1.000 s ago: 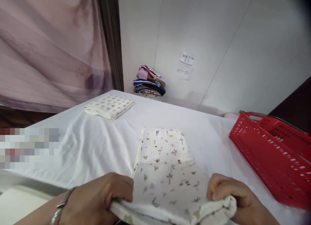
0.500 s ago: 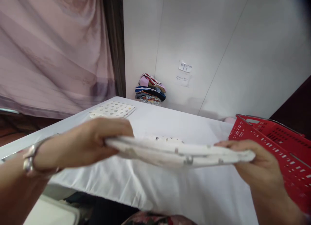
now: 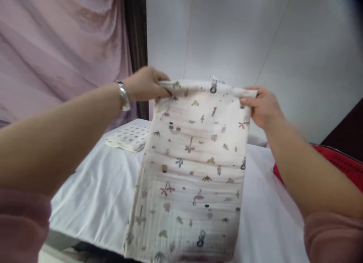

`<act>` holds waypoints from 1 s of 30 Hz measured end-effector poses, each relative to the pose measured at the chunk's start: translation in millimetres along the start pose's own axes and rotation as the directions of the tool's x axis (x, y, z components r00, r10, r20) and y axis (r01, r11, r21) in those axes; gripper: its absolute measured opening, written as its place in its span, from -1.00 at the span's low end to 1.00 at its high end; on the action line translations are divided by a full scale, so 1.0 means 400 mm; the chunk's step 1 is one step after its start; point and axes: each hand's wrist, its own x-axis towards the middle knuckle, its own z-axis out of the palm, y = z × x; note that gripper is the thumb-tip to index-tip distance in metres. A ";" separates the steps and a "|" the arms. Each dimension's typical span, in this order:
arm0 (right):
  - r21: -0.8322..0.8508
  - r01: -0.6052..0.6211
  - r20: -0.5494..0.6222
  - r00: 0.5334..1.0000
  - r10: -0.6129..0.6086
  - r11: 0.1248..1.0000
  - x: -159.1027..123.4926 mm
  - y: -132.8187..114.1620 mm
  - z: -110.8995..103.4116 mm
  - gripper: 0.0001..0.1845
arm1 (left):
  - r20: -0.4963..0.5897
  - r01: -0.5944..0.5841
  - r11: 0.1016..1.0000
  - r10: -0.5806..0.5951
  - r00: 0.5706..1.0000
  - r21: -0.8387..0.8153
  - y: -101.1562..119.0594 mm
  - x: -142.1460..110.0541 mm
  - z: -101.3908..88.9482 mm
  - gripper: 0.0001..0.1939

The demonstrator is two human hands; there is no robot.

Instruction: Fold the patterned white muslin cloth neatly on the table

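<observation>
A white cloth (image 3: 195, 153) printed with small plants and animals hangs in layers between my hands, raised in front of the table. My left hand (image 3: 147, 83) pinches its upper left corner, with a silver bracelet on that wrist. At the upper right corner, my right hand (image 3: 262, 106) grips the folded edge between thumb and fingers. The cloth's lower end drops past the table's near edge. Behind it on the left lies a folded white cloth with grey hearts (image 3: 129, 136), touched by neither hand.
The table wears a white tablecloth (image 3: 93, 191). A red plastic basket (image 3: 337, 159) stands on the right, partly behind my right arm. A pink curtain (image 3: 62, 47) hangs at the left, and a white wall (image 3: 227, 32) rises behind the table.
Both hands have risen away from the tabletop, lifting the printed cloth, which now hangs down at full length. It hides the stack of folded fabrics by the wall.
</observation>
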 end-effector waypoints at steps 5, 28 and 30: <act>-0.138 -0.379 0.009 0.923 0.384 0.915 0.017 0.281 0.017 -0.59 | 0.235 0.132 0.991 -0.132 0.963 0.014 -0.117 0.086 0.258 -0.72; -0.579 0.124 0.442 0.878 0.183 0.806 -0.703 0.413 -0.030 -0.74 | 0.282 -0.388 0.920 0.387 0.878 -0.052 -0.135 -0.524 0.544 -0.69; -0.571 0.189 0.506 0.847 0.162 0.799 -0.751 0.423 -0.025 -0.69 | 0.277 -0.325 0.945 0.324 0.905 -0.042 -0.136 -0.580 0.574 -0.62</act>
